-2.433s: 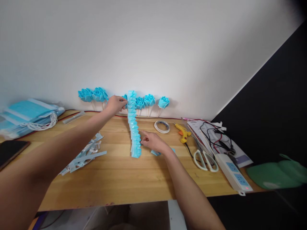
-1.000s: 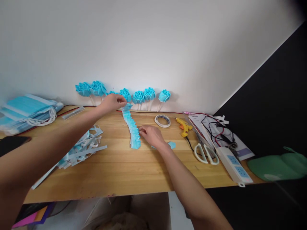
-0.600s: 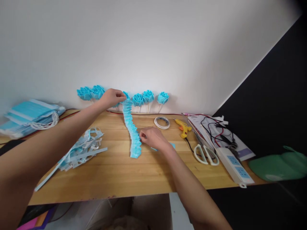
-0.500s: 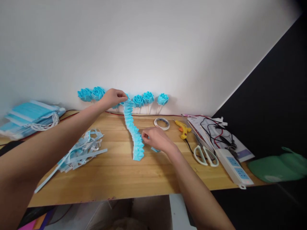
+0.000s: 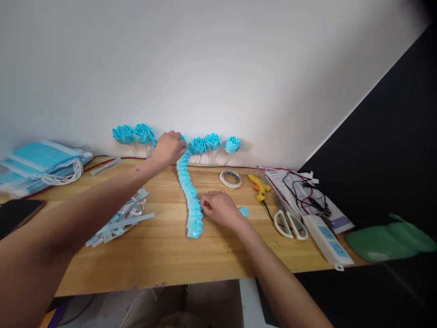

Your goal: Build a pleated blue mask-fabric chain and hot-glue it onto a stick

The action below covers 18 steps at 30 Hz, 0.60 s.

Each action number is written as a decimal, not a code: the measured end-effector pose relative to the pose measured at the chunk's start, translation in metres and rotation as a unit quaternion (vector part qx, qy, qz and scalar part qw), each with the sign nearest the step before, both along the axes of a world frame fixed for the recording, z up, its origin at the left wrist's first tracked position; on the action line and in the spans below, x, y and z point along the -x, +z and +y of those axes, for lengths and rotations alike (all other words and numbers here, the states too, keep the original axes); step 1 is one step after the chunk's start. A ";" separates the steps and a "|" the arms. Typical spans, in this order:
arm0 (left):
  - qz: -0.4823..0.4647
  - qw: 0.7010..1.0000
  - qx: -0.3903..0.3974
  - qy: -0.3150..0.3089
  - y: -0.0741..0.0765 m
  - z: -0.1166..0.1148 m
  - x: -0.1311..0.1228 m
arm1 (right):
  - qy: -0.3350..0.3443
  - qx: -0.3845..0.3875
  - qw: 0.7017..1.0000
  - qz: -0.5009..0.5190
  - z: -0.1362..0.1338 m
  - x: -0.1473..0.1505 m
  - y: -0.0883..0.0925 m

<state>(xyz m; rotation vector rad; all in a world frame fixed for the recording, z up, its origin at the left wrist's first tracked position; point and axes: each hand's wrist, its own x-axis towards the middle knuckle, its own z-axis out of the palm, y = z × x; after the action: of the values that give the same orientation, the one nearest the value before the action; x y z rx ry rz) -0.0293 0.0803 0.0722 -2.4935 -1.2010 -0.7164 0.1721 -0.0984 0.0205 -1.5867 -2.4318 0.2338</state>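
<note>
A long strip of overlapping blue folded petals (image 5: 191, 196) lies in a gentle curve on the wooden table. At its far end, my left hand (image 5: 171, 148) has its fingers closed on the strip, partly covering that end. My right hand (image 5: 220, 207) is closed, thumb and fingertips together at the strip's right edge. What sits between those fingertips is too small to make out. Just behind my right wrist lies a small loose blue petal (image 5: 243, 212). Blue flowers on sticks (image 5: 212, 142) lean against the wall, some hidden by my left hand.
Cut strips (image 5: 128, 218) lie under my left forearm, with stacked masks (image 5: 44, 164) and a phone (image 5: 18, 216) further left. On the right are a tape roll (image 5: 230, 179), yellow glue gun (image 5: 260, 187), scissors (image 5: 288, 224), power strip (image 5: 329, 241) and green bottle (image 5: 385, 241).
My left hand has shifted slightly right and down, its fingers turned over the strip's far end. My right hand has lowered slightly, and the near end of the strip lies a little closer.
</note>
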 end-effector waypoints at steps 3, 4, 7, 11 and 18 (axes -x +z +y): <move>-0.047 0.999 -0.012 -0.005 0.004 0.007 -0.005 | -0.022 -0.021 0.999 -0.011 0.000 -0.001 0.004; -0.074 0.997 -0.013 -0.005 0.005 0.010 -0.007 | -0.031 -0.032 0.999 -0.014 -0.001 -0.001 0.006; -0.138 0.990 -0.009 0.000 0.003 0.018 -0.010 | -0.057 -0.057 0.997 -0.020 -0.004 0.000 0.006; -0.154 0.988 -0.012 0.022 -0.004 0.024 -0.010 | -0.065 -0.040 0.997 -0.034 -0.005 0.008 0.000; -0.120 0.993 0.002 0.023 -0.006 0.020 -0.008 | -0.088 -0.020 0.994 -0.065 0.003 0.016 -0.007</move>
<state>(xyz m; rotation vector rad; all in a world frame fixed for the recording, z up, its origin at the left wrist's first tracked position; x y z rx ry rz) -0.0210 0.1000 0.0658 -2.4282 -1.3343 -1.0247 0.1565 -0.0958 0.0136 -1.8399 -2.3535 0.0527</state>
